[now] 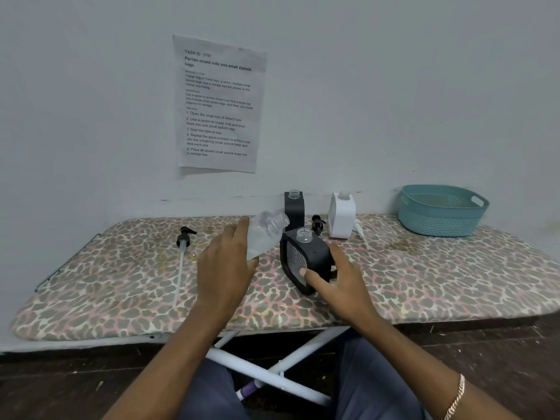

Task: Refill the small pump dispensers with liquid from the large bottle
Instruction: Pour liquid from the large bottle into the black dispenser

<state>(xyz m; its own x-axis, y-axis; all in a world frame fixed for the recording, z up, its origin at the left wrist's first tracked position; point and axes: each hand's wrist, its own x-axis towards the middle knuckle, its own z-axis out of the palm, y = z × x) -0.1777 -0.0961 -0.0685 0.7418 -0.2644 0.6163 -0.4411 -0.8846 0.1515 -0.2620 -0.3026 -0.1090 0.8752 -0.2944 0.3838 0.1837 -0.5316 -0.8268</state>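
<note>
Fingers of the left hand wrap the tilted clear bottle, its mouth beside the neck of the black dispenser, which the right hand grips, tilted on the ironing board. Misaligned openings could spill liquid onto the cover.

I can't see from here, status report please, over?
Left hand grips clear bottle, tilted. Right hand holds near black dispenser, neck open. Nothing blocking the pour.
</note>
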